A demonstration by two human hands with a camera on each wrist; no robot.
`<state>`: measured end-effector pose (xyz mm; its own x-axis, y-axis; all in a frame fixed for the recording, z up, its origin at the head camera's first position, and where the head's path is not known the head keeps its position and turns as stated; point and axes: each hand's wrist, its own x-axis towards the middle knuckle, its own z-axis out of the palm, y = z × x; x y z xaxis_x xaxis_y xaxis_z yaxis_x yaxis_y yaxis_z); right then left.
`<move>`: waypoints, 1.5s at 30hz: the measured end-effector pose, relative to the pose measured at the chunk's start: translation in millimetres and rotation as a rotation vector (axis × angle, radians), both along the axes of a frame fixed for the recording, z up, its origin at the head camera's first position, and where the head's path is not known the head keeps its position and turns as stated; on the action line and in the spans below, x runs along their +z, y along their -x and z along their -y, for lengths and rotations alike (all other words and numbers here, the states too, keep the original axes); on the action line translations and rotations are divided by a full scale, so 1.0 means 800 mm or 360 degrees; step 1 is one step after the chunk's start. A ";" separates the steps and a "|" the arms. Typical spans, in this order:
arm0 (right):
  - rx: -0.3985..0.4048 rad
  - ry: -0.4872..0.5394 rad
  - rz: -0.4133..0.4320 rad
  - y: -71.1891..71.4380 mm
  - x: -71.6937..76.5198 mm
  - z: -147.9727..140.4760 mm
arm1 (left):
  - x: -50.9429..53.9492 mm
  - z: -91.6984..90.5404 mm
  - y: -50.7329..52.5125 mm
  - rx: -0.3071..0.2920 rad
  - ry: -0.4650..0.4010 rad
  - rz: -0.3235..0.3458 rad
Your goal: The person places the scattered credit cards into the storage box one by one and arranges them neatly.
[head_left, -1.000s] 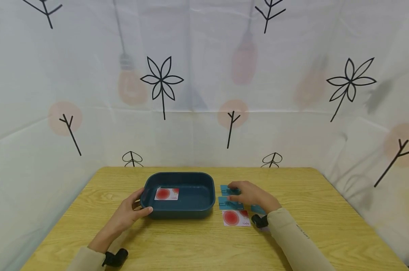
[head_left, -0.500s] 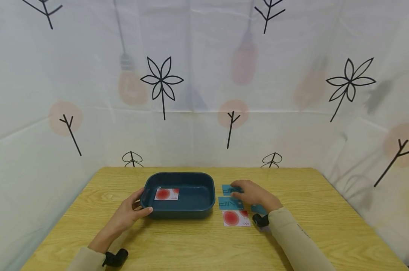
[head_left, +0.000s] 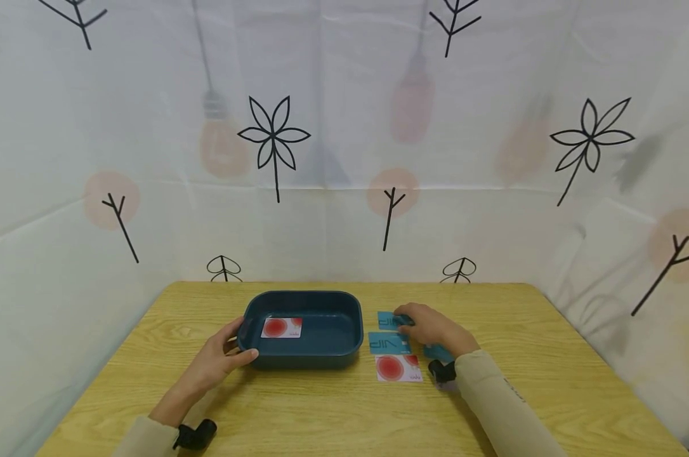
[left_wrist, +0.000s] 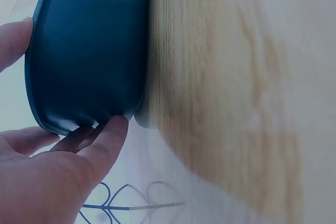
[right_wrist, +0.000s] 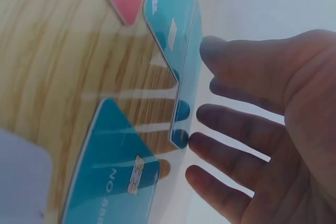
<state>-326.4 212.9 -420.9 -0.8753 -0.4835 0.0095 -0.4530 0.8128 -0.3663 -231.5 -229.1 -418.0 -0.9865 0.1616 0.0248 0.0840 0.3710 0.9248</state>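
Note:
My left hand (head_left: 213,358) holds the left end of a dark teal rectangular dish (head_left: 307,362), thumb and fingers spread around its corner. A white card with red circles (head_left: 281,327) lies inside the dish. Right of the dish, my right hand (head_left: 434,327) reaches over a teal card (head_left: 386,320), partly covering it. Its fingertips (right_wrist: 202,142) are extended at that card; whether they press on it I cannot tell. Directly in front lie a second teal card (head_left: 389,343) and a red-circled card (head_left: 398,368). Another teal card (head_left: 436,353) is partly hidden beneath the right wrist.
A pale card (right_wrist: 23,177) shows at the edge of the right wrist view, mostly hidden by the wrist in the head view. Everything stands on a wooden table (head_left: 299,412). A patterned white cloth (head_left: 333,235) hangs behind and at both sides.
The farthest teal card has slid slightly right along with my right hand, away from the dish. The left hand and dish have stayed put.

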 end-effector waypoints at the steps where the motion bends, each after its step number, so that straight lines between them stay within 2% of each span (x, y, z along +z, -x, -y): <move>1: -0.0011 -0.0003 0.0002 0.000 0.000 0.000 | 0.000 0.000 0.000 -0.0001 0.0003 0.0002; 16: -0.0057 -0.0051 -0.0029 0.001 0.004 0.001 | 0.001 0.000 0.000 0.0001 0.0014 -0.0005; 25: -0.0093 -0.0047 0.0088 0.015 0.010 -0.002 | -0.001 -0.001 0.000 -0.0002 0.0007 -0.0003; 36: -0.0012 -0.0143 0.0168 0.035 0.018 -0.005 | 0.000 0.000 0.001 -0.0014 -0.0016 -0.0008; 45: -0.0031 -0.0187 0.0274 0.040 0.023 -0.001 | -0.001 0.000 0.001 -0.0016 -0.0025 -0.0016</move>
<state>-358.4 213.7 -402.4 -0.8683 -0.4554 -0.1966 -0.3756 0.8626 -0.3389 -232.1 -229.5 -419.0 -0.9846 0.1709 0.0371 0.0968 0.3556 0.9296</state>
